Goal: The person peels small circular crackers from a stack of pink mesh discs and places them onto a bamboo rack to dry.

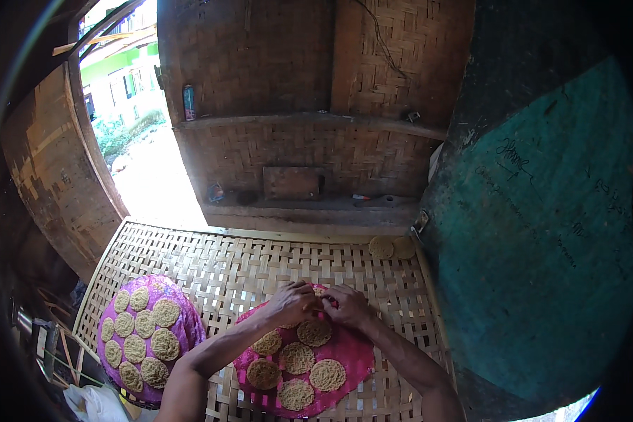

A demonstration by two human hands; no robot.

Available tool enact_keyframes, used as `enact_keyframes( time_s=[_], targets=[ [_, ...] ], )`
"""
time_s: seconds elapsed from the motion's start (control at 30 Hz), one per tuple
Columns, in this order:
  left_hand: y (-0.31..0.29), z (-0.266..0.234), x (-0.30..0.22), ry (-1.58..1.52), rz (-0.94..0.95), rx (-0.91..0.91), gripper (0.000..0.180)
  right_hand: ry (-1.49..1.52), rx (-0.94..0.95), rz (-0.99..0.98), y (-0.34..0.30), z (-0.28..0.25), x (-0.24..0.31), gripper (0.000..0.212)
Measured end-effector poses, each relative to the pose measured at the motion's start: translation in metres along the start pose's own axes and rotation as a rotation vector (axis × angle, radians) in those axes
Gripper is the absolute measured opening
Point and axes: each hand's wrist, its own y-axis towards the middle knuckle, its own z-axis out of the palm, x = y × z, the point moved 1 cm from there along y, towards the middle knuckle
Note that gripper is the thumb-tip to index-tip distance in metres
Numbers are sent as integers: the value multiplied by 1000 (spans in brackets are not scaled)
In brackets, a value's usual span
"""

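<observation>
Both my hands meet over the far edge of a round pink sheet (362, 352), which lies on a woven bamboo tray. My left hand (294, 304) has its fingers curled in. Close beside it, my right hand (347, 307) is bent with thumb and fingers drawn together. A bit of pink and tan shows between them, but what the fingers grip is hidden. Nearer to me on the sheet lie several flat, round, tan, rough-surfaced cakes, such as one cake (297, 358) in the middle and another (264, 373) at the left.
At the left, a purple-pink round stack (190, 320) bears several similar cakes. Two more round pieces (382, 247) lie at the tray's (225, 264) far right corner. A dark green board (541, 246) borders the right side; a woven wall (394, 155) with a ledge stands behind. White plastic (98, 403) sits lower left.
</observation>
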Motion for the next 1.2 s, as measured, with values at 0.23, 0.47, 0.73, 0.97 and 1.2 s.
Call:
enact_keyframes(
  time_s=[0.23,0.47,0.73,0.97,1.2],
  targets=[
    [8,1,13,-91,-166,36,25,-170,6,-234,-10,8,-6,21],
    [2,18,22,-93,-157,-67,25,33,-46,120,-3,18,-14,19],
    [71,31,54,-343,-345,-238,22,719,-221,445,19,17,-51,29],
    [156,67,64,-541,-597,-327,33,246,-429,493,49,-16,-114,28],
    [183,101,87,-195,-614,-337,33,-432,-466,347,65,-25,-137,25]
  ],
)
